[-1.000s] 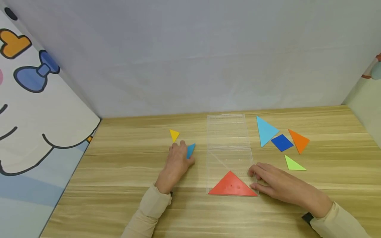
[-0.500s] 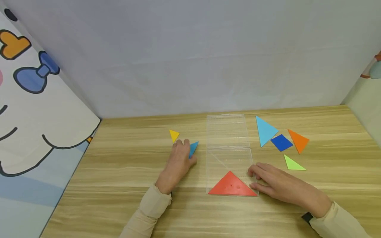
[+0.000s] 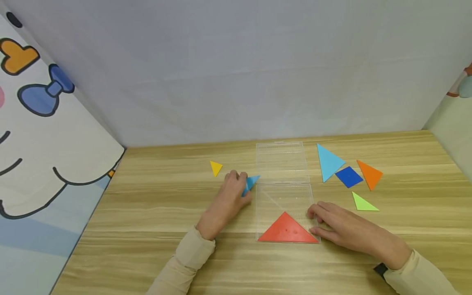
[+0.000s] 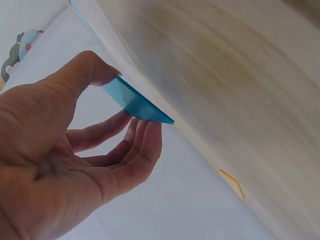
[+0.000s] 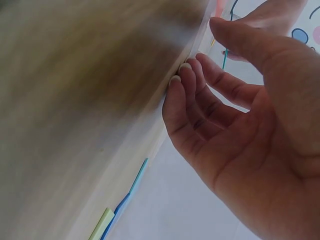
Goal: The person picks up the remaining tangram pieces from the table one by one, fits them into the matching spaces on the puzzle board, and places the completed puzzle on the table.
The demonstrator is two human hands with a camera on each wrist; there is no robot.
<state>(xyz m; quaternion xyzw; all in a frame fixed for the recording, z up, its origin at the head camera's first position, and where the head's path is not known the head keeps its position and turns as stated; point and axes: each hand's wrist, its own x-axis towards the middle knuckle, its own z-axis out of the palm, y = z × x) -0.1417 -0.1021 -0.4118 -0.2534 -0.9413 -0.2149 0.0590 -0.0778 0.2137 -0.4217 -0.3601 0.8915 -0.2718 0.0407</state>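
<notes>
My left hand point(image 3: 230, 200) pinches a blue tangram piece point(image 3: 250, 183) between thumb and fingertips, its pointed corner reaching the left edge of a clear plastic case point(image 3: 282, 164). From the left wrist, the blue piece point(image 4: 132, 102) appears tilted, with the thumb on one edge and fingers on the opposite one; its full outline is partly covered. A large red triangle point(image 3: 287, 230) lies in the near half of the opened case. At that half's right edge rests my right hand point(image 3: 352, 227), fingers loosely bent and thumb apart from them.
A small yellow triangle point(image 3: 216, 167) lies on the wooden table point(image 3: 147, 213) beyond my left hand. Right of the case are a light blue triangle point(image 3: 329, 162), a dark blue square point(image 3: 349, 177), an orange triangle point(image 3: 370, 174) and a green triangle point(image 3: 363, 202).
My left hand has carried the blue tangram piece rightward, away from beside the yellow triangle to the case's left edge. The right hand stays in place.
</notes>
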